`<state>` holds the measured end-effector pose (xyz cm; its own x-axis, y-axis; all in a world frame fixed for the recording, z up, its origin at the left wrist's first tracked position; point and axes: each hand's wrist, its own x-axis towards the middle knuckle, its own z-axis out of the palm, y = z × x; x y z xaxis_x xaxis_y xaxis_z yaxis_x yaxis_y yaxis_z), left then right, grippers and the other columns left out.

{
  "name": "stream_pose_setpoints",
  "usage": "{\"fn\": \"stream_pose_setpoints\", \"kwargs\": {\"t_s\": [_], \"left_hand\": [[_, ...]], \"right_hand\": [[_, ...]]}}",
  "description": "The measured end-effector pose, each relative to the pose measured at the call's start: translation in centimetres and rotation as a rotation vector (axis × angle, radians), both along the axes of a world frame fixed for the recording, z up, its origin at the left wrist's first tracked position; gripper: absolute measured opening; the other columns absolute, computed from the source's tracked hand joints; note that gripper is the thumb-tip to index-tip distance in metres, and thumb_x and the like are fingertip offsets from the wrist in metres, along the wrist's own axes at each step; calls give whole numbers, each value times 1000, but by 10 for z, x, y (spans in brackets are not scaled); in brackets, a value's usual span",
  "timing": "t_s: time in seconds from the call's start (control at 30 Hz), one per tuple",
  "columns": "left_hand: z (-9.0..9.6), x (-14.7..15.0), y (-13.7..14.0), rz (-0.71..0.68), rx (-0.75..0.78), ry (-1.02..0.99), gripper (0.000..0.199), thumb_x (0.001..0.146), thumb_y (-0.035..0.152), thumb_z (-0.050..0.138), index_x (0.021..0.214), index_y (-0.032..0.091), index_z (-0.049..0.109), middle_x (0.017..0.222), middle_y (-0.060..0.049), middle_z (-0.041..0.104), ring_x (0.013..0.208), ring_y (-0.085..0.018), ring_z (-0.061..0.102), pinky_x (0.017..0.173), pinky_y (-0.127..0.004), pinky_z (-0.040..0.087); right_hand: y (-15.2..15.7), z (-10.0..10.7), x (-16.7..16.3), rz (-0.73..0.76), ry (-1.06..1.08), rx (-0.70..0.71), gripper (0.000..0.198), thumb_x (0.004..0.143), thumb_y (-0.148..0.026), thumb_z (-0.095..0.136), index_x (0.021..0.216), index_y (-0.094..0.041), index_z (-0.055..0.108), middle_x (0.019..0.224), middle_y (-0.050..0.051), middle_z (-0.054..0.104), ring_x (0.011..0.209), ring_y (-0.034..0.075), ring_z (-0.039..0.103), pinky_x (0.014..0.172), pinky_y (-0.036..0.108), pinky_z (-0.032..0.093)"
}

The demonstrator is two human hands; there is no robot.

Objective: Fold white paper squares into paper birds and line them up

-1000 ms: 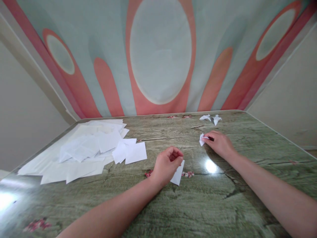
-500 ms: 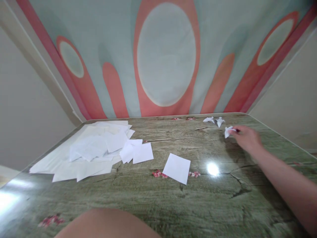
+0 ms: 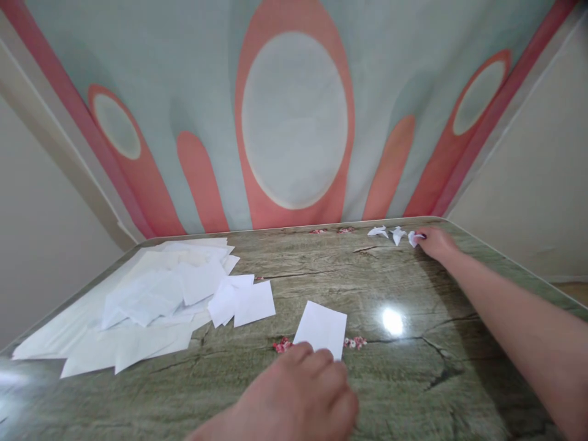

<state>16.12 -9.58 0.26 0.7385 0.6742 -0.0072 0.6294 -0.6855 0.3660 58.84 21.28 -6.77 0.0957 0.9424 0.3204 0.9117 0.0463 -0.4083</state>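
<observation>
At the back right, my right hand point(image 3: 436, 243) pinches a small white origami figure point(image 3: 414, 238) at the tabletop. Two more white origami figures, one leftmost point(image 3: 378, 231) and one in the middle point(image 3: 397, 235), sit beside it in a row. My left hand point(image 3: 305, 392) is at the front centre, back upward and fingers curled, with the fingertips hidden. It covers the near corner of a white square sheet point(image 3: 322, 324); whether it touches the sheet I cannot tell.
A spread pile of white paper point(image 3: 151, 300) covers the table's left side, with several small square sheets point(image 3: 254, 303) at its right edge. The wood-patterned table point(image 3: 395, 392) meets a patterned wall covering point(image 3: 294, 122) at the back. A light reflection shines right of centre.
My right hand has carried the origami figure back, close to the other two. My left hand has come into view over the single sheet's near corner. The camera view has shifted slightly.
</observation>
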Motion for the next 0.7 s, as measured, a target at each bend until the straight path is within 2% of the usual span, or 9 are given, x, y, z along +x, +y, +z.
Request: {"fn": "stream_pose_setpoints", "kwargs": {"t_s": [0.1,0.17,0.4,0.6,0.63,0.7], "left_hand": [[20,-4,35,-1,152,167,49,90,16,44,139,19,41,142,-14,46,131,-29,41,109,-47,30],[23,-5,46,42,105,232,51,90,18,46,140,18,39,147,-14,41,134,-30,38,110,-47,30],[11,-13,51,146,-67,142,43,89,22,50,132,18,51,137,-11,51,127,-26,46,109,-40,35],[11,-19,47,177,-144,80,53,85,25,58,135,16,48,142,-14,44,132,-27,40,112,-40,33],[11,-19,47,178,-144,66,52,84,26,58,135,16,48,141,-14,45,131,-27,41,112,-40,33],[11,-19,48,167,-141,42,49,84,25,59,131,16,51,137,-13,48,126,-26,45,110,-39,36]], "right_hand": [[4,-1,-3,22,29,-5,30,92,-32,55,119,-18,57,121,9,58,101,21,60,85,41,52],[5,-2,-3,15,40,-28,28,93,-32,54,118,-19,57,122,9,58,100,20,60,85,41,52],[-2,-2,-7,-53,120,-59,30,92,-32,55,119,-17,56,120,9,59,100,21,61,84,41,52],[-44,30,-14,-147,149,37,32,92,-32,56,120,-16,56,120,9,58,100,21,61,84,42,52],[-56,36,-22,-129,147,42,26,96,-32,47,117,-20,58,121,9,59,101,19,60,87,40,51],[-85,43,-50,-32,144,22,28,96,-31,43,109,-15,63,110,11,64,98,21,61,89,41,48]]}}
